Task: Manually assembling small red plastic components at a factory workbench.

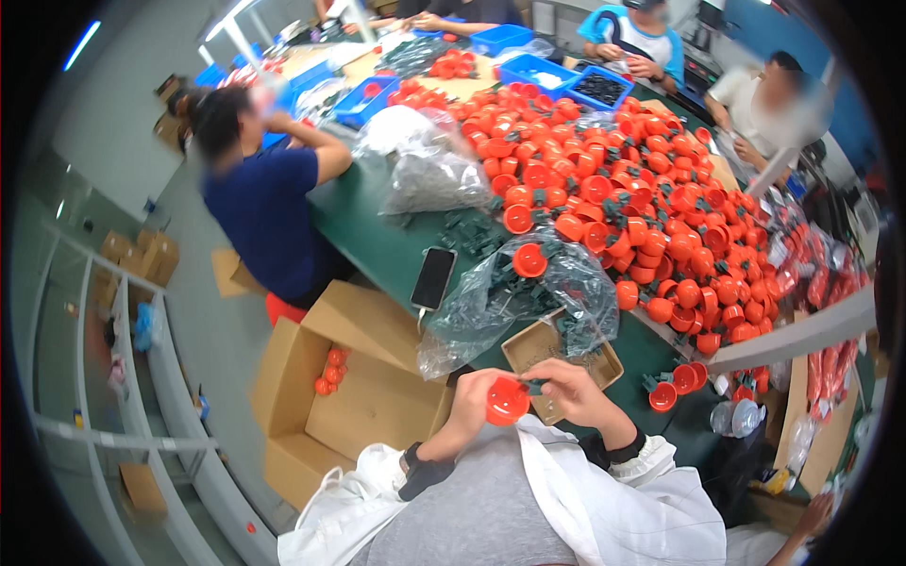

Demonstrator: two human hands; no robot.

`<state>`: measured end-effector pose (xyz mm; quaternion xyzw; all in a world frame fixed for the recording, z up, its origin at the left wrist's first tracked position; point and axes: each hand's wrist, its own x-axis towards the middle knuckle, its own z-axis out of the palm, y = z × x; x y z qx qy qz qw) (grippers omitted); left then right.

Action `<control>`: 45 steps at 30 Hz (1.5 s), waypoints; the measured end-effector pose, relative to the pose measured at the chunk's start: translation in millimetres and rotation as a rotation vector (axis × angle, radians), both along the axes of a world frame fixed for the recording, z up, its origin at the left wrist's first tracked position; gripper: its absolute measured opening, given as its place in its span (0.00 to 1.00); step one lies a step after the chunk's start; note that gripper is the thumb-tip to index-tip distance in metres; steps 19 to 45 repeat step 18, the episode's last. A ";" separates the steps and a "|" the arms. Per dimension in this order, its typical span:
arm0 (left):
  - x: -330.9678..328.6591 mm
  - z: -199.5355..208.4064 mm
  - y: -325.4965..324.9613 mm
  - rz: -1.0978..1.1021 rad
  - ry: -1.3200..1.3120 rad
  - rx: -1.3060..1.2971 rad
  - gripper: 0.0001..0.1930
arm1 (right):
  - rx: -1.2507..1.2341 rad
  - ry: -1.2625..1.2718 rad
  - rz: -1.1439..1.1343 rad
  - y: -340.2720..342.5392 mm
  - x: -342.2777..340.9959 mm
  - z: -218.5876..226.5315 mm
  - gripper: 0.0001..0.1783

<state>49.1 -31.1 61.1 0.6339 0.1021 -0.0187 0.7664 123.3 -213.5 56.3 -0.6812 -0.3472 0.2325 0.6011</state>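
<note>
Close in front of my body, my left hand (pixel 472 400) is closed on the edge of a small round red plastic cup (pixel 508 403), its hollow side facing up. On the cup's right side, my right hand (pixel 574 389) pinches a small dark green plastic part (pixel 535 387) that touches the cup; whether the two are joined cannot be made out. Just beyond my hands is an open cardboard tray (pixel 607 364) with small thin pieces in it. Behind that, a clear plastic bag (pixel 462 325) holds more dark green parts, and one red cup (pixel 529 260) rests on it.
A large heap of red cups with green parts (pixel 604 189) covers the table (pixel 363 222). A phone (pixel 434 278) with a cable lies near its left edge. Below stands an open cardboard box (pixel 363 406) with several red pieces. Co-workers sit around the table, one in dark blue (pixel 260 203) at left.
</note>
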 end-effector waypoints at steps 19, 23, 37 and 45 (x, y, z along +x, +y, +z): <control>-2.0 -25.9 9.6 -0.212 0.179 0.207 0.26 | -0.073 -0.213 -0.014 -2.9 -8.1 -19.7 0.22; -2.0 -25.9 9.6 -0.212 0.179 0.207 0.26 | -0.073 -0.213 -0.014 -2.9 -8.1 -19.7 0.22; -2.0 -25.9 9.6 -0.212 0.179 0.207 0.26 | -0.073 -0.213 -0.014 -2.9 -8.1 -19.7 0.22; -2.0 -25.9 9.6 -0.212 0.179 0.207 0.26 | -0.073 -0.213 -0.014 -2.9 -8.1 -19.7 0.22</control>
